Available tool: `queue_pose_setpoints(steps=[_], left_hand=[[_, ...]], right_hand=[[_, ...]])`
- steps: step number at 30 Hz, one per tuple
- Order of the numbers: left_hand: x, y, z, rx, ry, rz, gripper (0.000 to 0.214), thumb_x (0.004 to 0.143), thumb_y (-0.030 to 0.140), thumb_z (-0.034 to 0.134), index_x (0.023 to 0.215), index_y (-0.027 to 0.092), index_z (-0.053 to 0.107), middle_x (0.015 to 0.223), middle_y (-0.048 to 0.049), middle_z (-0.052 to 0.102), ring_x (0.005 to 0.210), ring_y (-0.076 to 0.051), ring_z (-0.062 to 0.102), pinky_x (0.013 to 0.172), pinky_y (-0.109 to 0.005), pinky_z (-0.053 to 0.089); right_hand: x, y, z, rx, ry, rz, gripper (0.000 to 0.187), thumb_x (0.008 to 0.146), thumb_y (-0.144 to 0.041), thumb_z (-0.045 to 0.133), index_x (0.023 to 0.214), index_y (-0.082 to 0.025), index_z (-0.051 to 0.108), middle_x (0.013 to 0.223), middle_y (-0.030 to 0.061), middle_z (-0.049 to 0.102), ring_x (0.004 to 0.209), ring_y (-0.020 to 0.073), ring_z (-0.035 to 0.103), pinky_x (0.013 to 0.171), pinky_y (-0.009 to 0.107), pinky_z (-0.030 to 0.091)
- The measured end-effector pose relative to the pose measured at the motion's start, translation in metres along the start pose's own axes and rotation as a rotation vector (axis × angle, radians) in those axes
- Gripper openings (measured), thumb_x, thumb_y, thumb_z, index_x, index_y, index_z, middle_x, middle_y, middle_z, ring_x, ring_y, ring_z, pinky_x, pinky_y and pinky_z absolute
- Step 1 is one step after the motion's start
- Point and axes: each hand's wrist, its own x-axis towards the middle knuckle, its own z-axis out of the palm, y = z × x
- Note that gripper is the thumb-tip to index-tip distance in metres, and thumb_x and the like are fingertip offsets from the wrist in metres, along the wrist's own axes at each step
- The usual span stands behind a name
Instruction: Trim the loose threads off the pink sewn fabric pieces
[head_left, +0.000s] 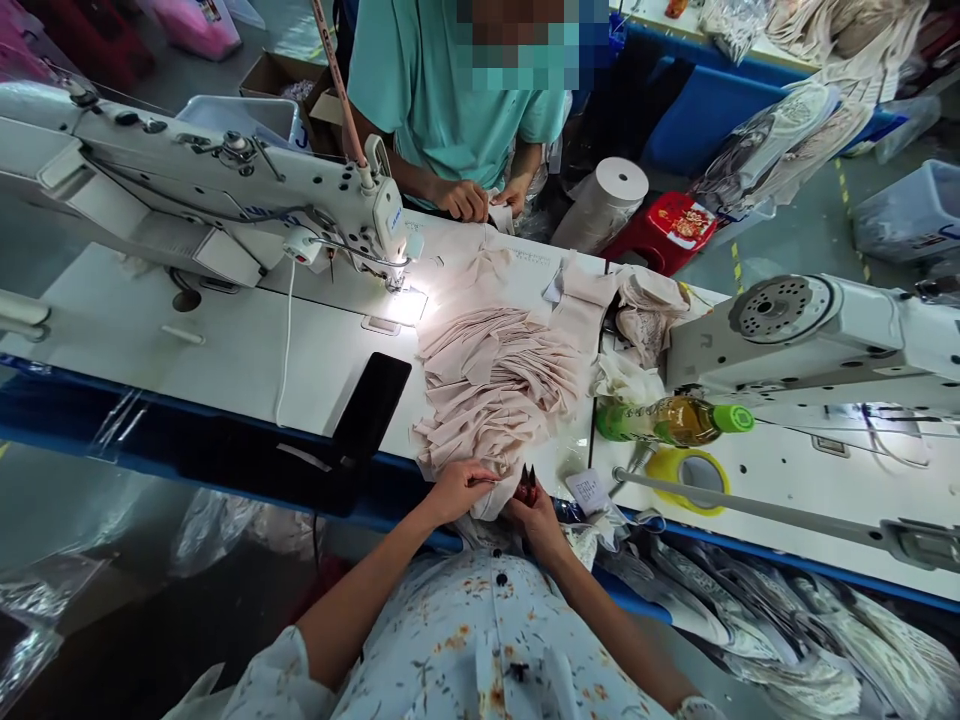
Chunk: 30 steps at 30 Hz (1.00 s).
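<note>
My left hand [459, 487] pinches the near end of a pale pink fabric piece at the table's front edge. My right hand [534, 512] is closed round small red thread snips [526, 484], whose points stick up beside the cloth. A heap of pale pink fabric pieces [495, 375] lies fanned out on the white table [225, 350] just beyond both hands.
A white sewing machine [202, 190] stands at the left with its lamp lit, a second one [817, 335] at the right. A black phone [373, 403], a green-capped bottle [675, 420] and yellow tape [688, 477] lie nearby. A person in a teal shirt [450, 90] works opposite.
</note>
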Motion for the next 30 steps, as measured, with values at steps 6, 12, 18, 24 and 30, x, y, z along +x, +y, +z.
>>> queue_pose_setpoints(steps=[6, 12, 18, 24, 30], left_hand=[[0.0, 0.004, 0.002, 0.193, -0.037, 0.161, 0.021, 0.078, 0.025, 0.056, 0.09, 0.02, 0.073, 0.122, -0.0089, 0.057, 0.105, -0.02, 0.057, 0.093, -0.031, 0.043], [0.009, 0.006, 0.004, 0.235, -0.01, 0.13, 0.022, 0.073, 0.014, 0.054, 0.087, 0.018, 0.071, 0.111, -0.0073, 0.065, 0.106, -0.019, 0.059, 0.093, -0.03, 0.043], [0.014, 0.01, 0.002, 0.262, -0.068, 0.129, 0.02, 0.071, 0.012, 0.053, 0.082, 0.017, 0.068, 0.095, -0.0042, 0.068, 0.09, -0.015, 0.062, 0.081, -0.025, 0.047], [0.013, 0.016, 0.004, 0.311, -0.009, 0.095, 0.015, 0.068, 0.012, 0.054, 0.078, 0.017, 0.064, 0.083, -0.0018, 0.065, 0.08, -0.014, 0.06, 0.076, -0.024, 0.046], [0.012, 0.009, 0.007, 0.371, 0.112, -0.035, 0.012, 0.067, 0.015, 0.058, 0.08, 0.016, 0.058, 0.077, -0.0021, 0.063, 0.073, -0.015, 0.058, 0.07, -0.026, 0.045]], right_hand=[[-0.007, 0.001, -0.003, -0.013, 0.045, 0.091, 0.046, 0.056, -0.037, 0.076, 0.09, -0.015, 0.056, 0.078, 0.0049, 0.064, 0.066, 0.0176, 0.056, 0.059, 0.026, 0.045], [-0.006, 0.007, 0.0, 0.077, 0.065, 0.063, 0.038, 0.053, -0.029, 0.079, 0.082, -0.017, 0.058, 0.072, 0.0012, 0.063, 0.069, 0.017, 0.057, 0.066, 0.026, 0.046], [-0.006, 0.011, -0.002, 0.058, 0.028, 0.044, 0.034, 0.056, -0.03, 0.079, 0.082, -0.017, 0.06, 0.07, 0.0005, 0.062, 0.067, 0.0169, 0.056, 0.068, 0.028, 0.046], [-0.01, 0.016, -0.014, -0.045, -0.029, 0.008, 0.035, 0.065, -0.038, 0.074, 0.088, -0.015, 0.06, 0.079, 0.0028, 0.063, 0.073, 0.0167, 0.056, 0.072, 0.028, 0.045], [-0.019, 0.002, -0.032, -0.294, -0.134, -0.027, 0.036, 0.075, -0.048, 0.065, 0.082, -0.013, 0.06, 0.076, 0.0033, 0.061, 0.07, 0.015, 0.053, 0.067, 0.025, 0.043]])
